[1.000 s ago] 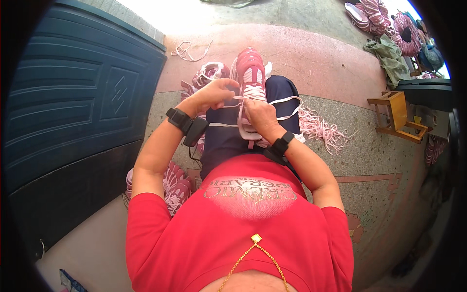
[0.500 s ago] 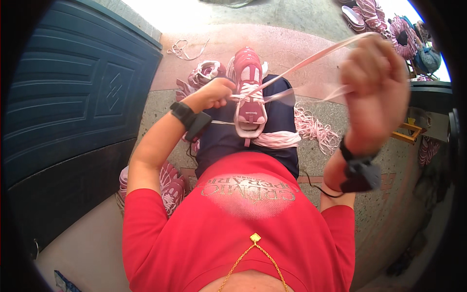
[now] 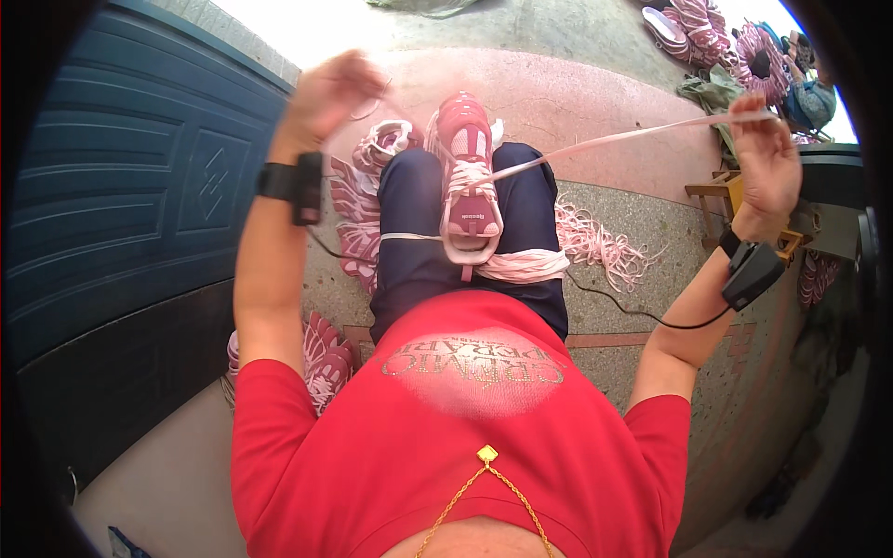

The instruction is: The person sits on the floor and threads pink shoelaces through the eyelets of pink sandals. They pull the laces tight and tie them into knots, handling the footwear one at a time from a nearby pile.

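Observation:
A pink and white sneaker rests between my thighs, toe pointing away from me, with white-pink lacing across its tongue. From its eyelets a pale pink shoelace runs taut up to the right. My right hand, raised at far right, pinches that shoelace near its end. My left hand is lifted at upper left, beyond the sneaker's left side. Its fingers are smeared by motion, and whether a lace is in them does not show. A bundle of pink laces lies over my right thigh, held by a band.
Loose laces lie heaped on the floor to the right. More pink sneakers are stacked by my left leg, others nearer me. A dark blue panelled door stands left. A wooden stool and another person are at right.
My left hand has moved from beside the sneaker up and away to the left. My right hand has shifted outward to the right, drawing the shoelace out straighter.

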Action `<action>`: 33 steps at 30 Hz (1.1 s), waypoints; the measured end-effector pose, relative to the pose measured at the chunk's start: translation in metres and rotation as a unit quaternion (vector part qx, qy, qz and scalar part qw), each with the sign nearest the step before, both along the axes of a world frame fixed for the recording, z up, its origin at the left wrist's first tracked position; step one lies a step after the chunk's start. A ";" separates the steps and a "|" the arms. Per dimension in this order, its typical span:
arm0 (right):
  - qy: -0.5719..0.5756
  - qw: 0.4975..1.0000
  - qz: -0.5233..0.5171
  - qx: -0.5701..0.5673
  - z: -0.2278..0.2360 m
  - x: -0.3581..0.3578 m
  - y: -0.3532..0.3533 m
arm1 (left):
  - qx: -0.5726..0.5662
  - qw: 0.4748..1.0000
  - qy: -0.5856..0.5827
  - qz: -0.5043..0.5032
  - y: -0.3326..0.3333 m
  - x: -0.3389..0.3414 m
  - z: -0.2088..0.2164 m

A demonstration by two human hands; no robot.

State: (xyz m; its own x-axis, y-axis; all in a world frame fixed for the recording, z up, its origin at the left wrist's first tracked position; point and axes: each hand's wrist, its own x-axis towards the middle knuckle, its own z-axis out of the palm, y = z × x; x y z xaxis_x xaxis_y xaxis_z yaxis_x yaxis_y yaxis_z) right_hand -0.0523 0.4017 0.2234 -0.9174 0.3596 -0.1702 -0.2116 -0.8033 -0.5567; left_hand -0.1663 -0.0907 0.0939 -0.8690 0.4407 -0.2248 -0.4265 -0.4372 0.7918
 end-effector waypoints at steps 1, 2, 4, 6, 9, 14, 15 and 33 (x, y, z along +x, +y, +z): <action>-0.001 0.998 0.005 -0.068 -0.028 0.003 0.037 | 0.108 0.985 -0.098 0.090 -0.029 -0.020 -0.004; 0.036 0.995 0.080 0.036 -0.062 0.007 0.053 | 0.145 0.985 -0.038 0.088 -0.059 -0.029 -0.009; -0.030 0.976 0.096 0.196 -0.107 0.011 0.025 | 0.079 0.992 -0.043 0.083 -0.104 -0.029 -0.020; -0.179 0.885 0.141 0.406 -0.148 0.022 -0.048 | -0.077 0.987 -0.108 0.096 -0.090 -0.009 -0.028; -0.093 0.804 0.321 0.491 -0.211 0.054 -0.120 | -0.218 0.963 -0.151 0.047 -0.046 0.029 -0.064; -0.082 0.645 0.288 0.703 -0.249 0.076 -0.176 | -0.226 0.950 -0.185 -0.113 0.033 0.100 -0.088; -0.090 0.624 0.264 0.730 -0.257 0.075 -0.180 | -0.256 0.946 -0.144 -0.134 0.039 0.109 -0.097; -0.027 0.450 0.246 0.858 -0.261 0.062 -0.205 | -0.542 0.825 0.147 -0.063 0.051 0.160 -0.115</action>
